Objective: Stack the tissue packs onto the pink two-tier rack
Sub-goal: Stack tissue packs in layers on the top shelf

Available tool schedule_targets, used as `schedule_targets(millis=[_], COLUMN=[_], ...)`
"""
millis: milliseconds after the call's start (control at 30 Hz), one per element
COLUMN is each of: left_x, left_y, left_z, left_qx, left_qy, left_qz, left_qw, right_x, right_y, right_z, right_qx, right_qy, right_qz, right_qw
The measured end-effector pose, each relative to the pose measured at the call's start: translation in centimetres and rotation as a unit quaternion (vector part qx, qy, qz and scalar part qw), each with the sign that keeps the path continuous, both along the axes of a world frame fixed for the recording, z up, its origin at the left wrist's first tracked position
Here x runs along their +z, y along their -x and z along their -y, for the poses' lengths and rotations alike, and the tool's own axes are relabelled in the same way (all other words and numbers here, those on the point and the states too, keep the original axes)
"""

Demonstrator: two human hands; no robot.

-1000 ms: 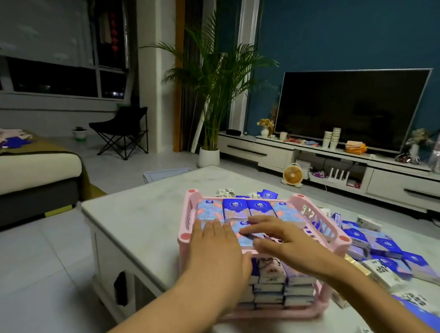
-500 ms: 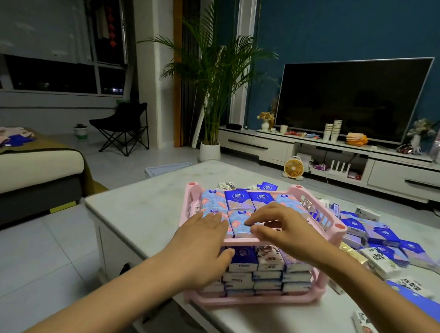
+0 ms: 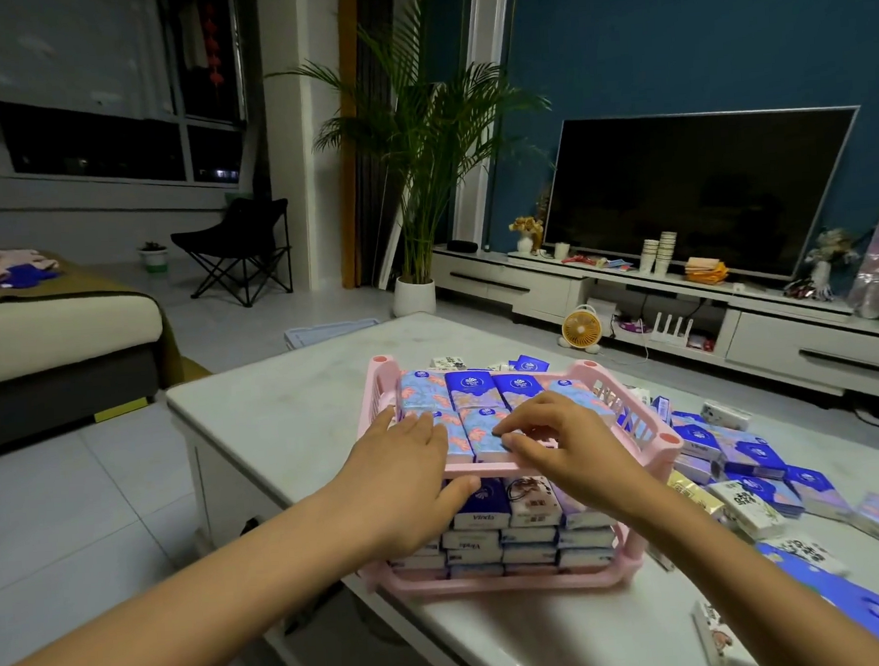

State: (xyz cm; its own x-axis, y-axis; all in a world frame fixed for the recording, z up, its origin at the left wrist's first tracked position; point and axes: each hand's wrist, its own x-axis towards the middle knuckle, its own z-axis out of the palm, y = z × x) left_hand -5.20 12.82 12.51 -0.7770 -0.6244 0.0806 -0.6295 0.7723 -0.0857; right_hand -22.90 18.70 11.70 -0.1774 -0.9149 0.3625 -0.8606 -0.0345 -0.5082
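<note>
left hand [image 3: 410, 471], right hand [image 3: 576, 450] on tissue packs [image 3: 474, 388] atop pink rack [image 3: 487, 467]

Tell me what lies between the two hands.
Front-row tissue packs on the pink rack, top tier, between left hand and right hand; head view.

The left hand [image 3: 409, 468] has been drawn back toward the lower left of the frame. A second ago it was laid flat over the front row of the top tier of the pink plastic two-tier rack [image 3: 487, 468]. Now only its fingers are rested at the left front corner, and the thumb is tucked under the front rail against the stacked lower-tier tissue packs [image 3: 481, 508]. Two blue-and-pink floral tissue packs [image 3: 477, 431] in the front row have been uncovered. The fingers of the right hand [image 3: 562, 443], stretched flatter before, are now curled, with their tips set at the right edge of those packs.
</note>
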Motion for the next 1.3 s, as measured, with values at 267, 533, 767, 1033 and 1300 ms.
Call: schedule_targets(millis=[267,533,767,1033,1300], left_x=[-0.2,0.5,-0.4,-1.2,-1.5], left_y=[0.0,3.3,7.5,7.4,7.3], left_z=[0.1,0.2,1.2,1.7,1.9], left_qx=[0.008,-0.043,-0.064,-0.061,-0.055], left_qy=[-0.002,-0.039,-0.090,-0.094,-0.078], left_qz=[0.015,-0.041,-0.031,-0.052,-0.051], left_qw=[1.000,0.998,0.993,0.992,0.994], right_x=[0.1,1.5,1.6,0.9,0.4], right_y=[0.2,4.1,4.1,4.7,5.5], right_z=[0.1,-0.7,-0.6,-0.6,-0.2], right_qx=[-0.012,-0.174,-0.183,-0.179,-0.143], right_qy=[-0.008,-0.084,-0.109,-0.073,-0.152], right_qz=[-0.027,-0.118,-0.153,-0.179,-0.244], right_qw=[1.000,0.974,0.965,0.965,0.947])
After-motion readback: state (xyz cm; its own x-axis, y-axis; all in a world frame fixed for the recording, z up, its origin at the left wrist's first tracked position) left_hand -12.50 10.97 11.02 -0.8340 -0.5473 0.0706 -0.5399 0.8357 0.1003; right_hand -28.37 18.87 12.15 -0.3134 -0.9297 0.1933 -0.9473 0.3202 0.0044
